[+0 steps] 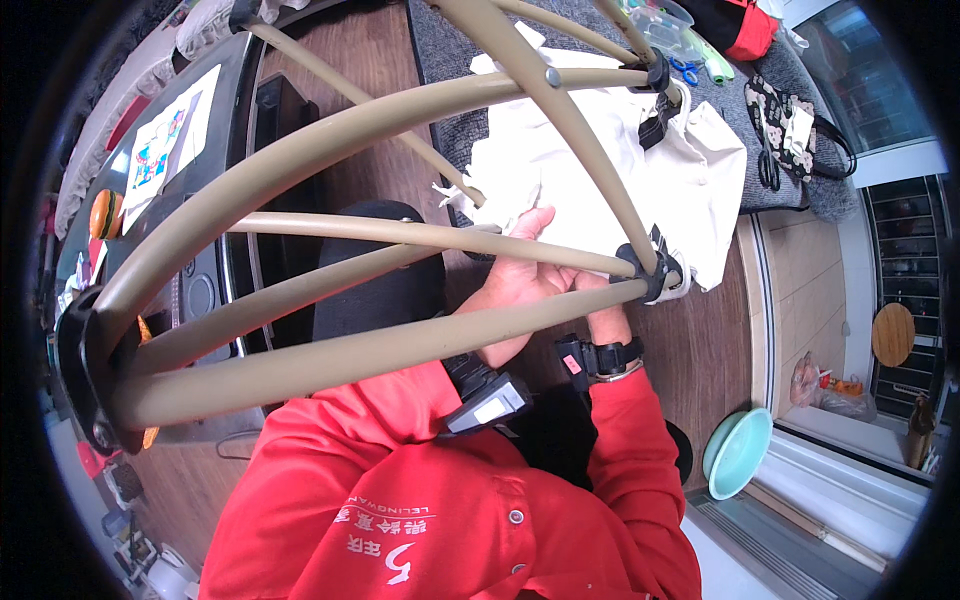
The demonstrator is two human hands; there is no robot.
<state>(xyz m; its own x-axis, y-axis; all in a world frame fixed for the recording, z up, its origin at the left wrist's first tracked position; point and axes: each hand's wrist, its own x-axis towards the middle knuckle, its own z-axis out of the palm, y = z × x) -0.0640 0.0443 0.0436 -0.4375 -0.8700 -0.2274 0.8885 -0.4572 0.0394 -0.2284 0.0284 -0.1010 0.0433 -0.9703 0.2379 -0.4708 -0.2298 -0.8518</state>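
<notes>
A folding frame of tan metal tubes [400, 345], joined by black plastic brackets [88, 370], stretches across the view in front of me. White cloth [570, 170] hangs on its far side, fastened near the right-hand joints [650, 270] with dark straps [657, 122]. My left hand [508, 290] is behind the tubes, thumb pressed to the lower part of the cloth and fingers closed around it. Close beside it is my right hand [600, 315], largely covered by a tube; its fingers are hidden, so their grip does not show.
To the left stands a dark cabinet [215, 180] with papers [165, 140] and a toy burger [105, 215]. A grey sofa [440, 60] holds blue scissors [684, 70] and a patterned bag [785, 135]. Mint-green basins [740, 455] lean at the right.
</notes>
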